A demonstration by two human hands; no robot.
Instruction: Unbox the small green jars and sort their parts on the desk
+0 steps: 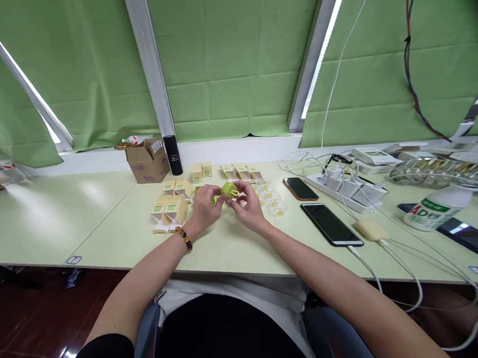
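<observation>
Above the table, a small round green case (228, 189) with a pale yellow loop is held between my two hands. My left hand (207, 206), with a beaded bracelet at its wrist, has its fingertips closed on the case's left side. From the right, my right hand (248, 206) pinches it near the loop. More green pieces show partly behind my left hand. Beside that hand stand several small cream cardboard boxes (176, 207) with green windows. Clear plastic pieces with yellow centres (277, 208) lie just right of my right hand.
A brown carton (148, 161) and a black cylinder (172, 154) stand at the back. To the right are two phones (331, 224) (300, 188), a power strip (344, 192), a white bottle (439, 208) and a tan charger (372, 229). White cables hang over the front edge.
</observation>
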